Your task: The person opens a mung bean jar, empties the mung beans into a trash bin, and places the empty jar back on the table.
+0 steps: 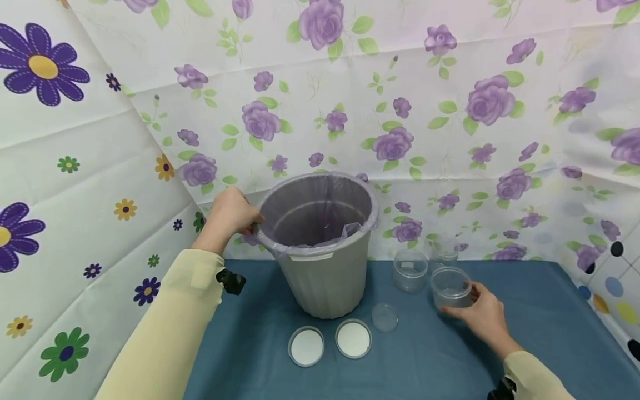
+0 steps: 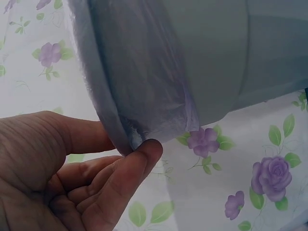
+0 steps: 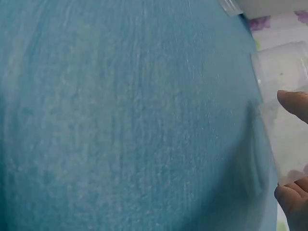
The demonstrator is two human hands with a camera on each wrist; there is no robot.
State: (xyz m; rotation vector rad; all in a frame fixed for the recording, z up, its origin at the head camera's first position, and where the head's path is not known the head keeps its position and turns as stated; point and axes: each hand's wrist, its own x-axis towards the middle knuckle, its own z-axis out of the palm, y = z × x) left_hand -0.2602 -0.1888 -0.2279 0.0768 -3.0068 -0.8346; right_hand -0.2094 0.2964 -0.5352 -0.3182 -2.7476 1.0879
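Note:
A grey trash bin (image 1: 327,283) stands on the table, lined with a thin translucent bag (image 1: 351,229) folded over its rim. My left hand (image 1: 230,214) pinches the bin's rim and bag edge at the left; the left wrist view shows thumb and fingers meeting on the liner (image 2: 144,96). At the right, my right hand (image 1: 481,316) grips a clear round plastic container (image 1: 451,288) between thumb and fingers. The right wrist view catches this container (image 3: 286,139) at its edge; whether its base touches the table cannot be made out.
Two more clear containers, one nearer (image 1: 410,271) and one by the wall (image 1: 444,250), stand between bin and right hand. Before the bin lie two white-faced round discs (image 1: 306,346) (image 1: 353,339) and a clear lid (image 1: 384,317). Flowered sheeting (image 1: 310,133) hangs behind the blue-covered table (image 1: 415,366).

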